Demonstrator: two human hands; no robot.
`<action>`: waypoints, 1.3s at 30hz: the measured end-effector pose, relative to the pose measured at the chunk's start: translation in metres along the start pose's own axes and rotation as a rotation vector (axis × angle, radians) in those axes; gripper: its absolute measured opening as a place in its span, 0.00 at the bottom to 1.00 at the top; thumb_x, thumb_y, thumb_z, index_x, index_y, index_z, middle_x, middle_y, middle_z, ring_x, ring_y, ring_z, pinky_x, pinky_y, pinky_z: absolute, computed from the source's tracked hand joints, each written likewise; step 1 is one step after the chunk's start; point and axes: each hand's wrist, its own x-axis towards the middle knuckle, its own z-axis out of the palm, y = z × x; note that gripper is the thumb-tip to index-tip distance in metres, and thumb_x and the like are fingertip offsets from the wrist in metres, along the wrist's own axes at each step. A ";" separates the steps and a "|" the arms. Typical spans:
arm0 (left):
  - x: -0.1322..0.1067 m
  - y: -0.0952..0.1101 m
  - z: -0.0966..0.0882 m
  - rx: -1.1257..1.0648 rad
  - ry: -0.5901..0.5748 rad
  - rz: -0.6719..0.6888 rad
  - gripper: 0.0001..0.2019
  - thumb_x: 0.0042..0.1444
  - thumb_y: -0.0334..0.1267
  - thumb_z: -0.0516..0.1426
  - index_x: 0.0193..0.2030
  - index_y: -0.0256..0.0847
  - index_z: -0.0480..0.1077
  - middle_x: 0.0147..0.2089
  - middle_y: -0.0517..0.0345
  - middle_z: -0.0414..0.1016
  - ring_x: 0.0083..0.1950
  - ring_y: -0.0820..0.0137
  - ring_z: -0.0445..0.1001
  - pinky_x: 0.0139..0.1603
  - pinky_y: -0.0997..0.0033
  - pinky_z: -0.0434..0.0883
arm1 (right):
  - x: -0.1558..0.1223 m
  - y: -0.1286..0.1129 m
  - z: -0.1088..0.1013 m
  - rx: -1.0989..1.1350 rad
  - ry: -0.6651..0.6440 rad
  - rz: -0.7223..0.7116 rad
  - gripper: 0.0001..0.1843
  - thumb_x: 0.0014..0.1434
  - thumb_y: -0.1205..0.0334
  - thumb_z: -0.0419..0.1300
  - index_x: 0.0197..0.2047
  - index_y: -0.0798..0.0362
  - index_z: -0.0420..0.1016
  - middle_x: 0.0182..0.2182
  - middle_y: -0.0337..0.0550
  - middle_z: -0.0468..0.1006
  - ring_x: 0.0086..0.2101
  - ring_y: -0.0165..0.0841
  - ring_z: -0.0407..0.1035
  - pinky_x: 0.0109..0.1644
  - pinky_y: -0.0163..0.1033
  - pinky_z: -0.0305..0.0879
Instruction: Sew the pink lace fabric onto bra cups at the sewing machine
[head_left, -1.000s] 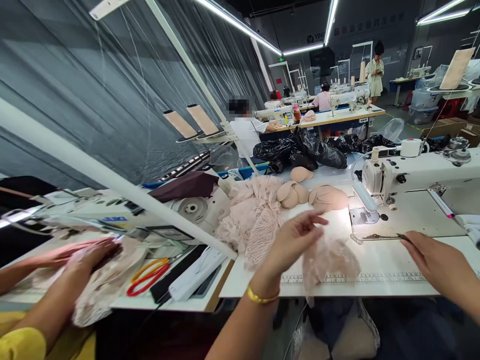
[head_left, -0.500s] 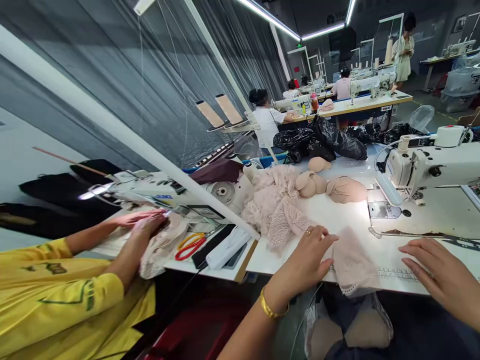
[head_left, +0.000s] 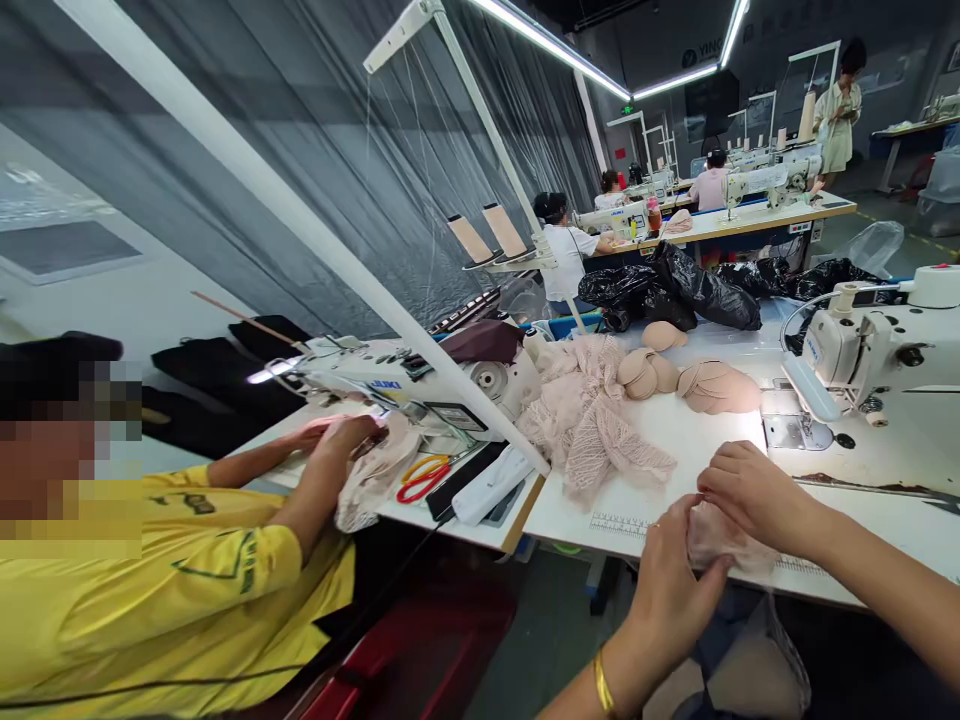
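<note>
A small piece of sheer pale pink fabric point(head_left: 724, 540) lies at the table's front edge between my hands. My left hand point(head_left: 669, 580), a gold bangle at its wrist, holds the fabric's left side between thumb and fingers. From above, my right hand point(head_left: 761, 497) reaches across, its bent fingertips closed on the fabric's upper edge beside my left fingertips. Beyond them rests a heap of pale pink lace pieces point(head_left: 592, 420). Several beige moulded cups point(head_left: 716, 387) are stacked to its right. Below the edge, more beige cups point(head_left: 757, 685) show near my lap, partly hidden by my left arm.
A white sewing machine point(head_left: 855, 350) stands at right with its lamp lit. On the left, a co-worker in a yellow shirt point(head_left: 225, 590) handles fabric at another machine point(head_left: 375, 385), near red-and-orange scissors point(head_left: 424, 478). A white slanted pole point(head_left: 337, 250) crosses the view. Black plastic bags point(head_left: 697, 285) lie behind.
My hands were apart with fingers spread on either side of the pink fabric; now they have come together on it. The view has turned left.
</note>
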 end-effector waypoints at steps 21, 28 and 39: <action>0.263 -0.011 -0.085 0.667 0.031 -0.086 0.16 0.71 0.39 0.58 0.62 0.36 0.71 0.63 0.43 0.73 0.63 0.55 0.73 0.63 0.49 0.73 | -0.061 0.050 0.004 0.978 0.280 0.810 0.30 0.59 0.28 0.60 0.31 0.48 0.70 0.28 0.40 0.75 0.31 0.36 0.67 0.33 0.40 0.62; 0.270 -0.024 -0.075 0.737 0.063 -0.136 0.19 0.70 0.45 0.60 0.62 0.38 0.71 0.61 0.47 0.74 0.56 0.60 0.77 0.56 0.52 0.78 | -0.061 0.054 0.010 0.975 0.276 0.772 0.27 0.66 0.32 0.56 0.34 0.49 0.71 0.29 0.39 0.77 0.29 0.34 0.65 0.33 0.39 0.60; 0.221 0.032 -0.089 0.441 0.062 0.108 0.17 0.70 0.45 0.60 0.60 0.38 0.72 0.58 0.48 0.75 0.53 0.62 0.78 0.54 0.55 0.79 | -0.061 0.054 0.009 1.037 0.332 0.768 0.27 0.67 0.33 0.57 0.38 0.50 0.73 0.29 0.37 0.75 0.27 0.31 0.63 0.33 0.39 0.59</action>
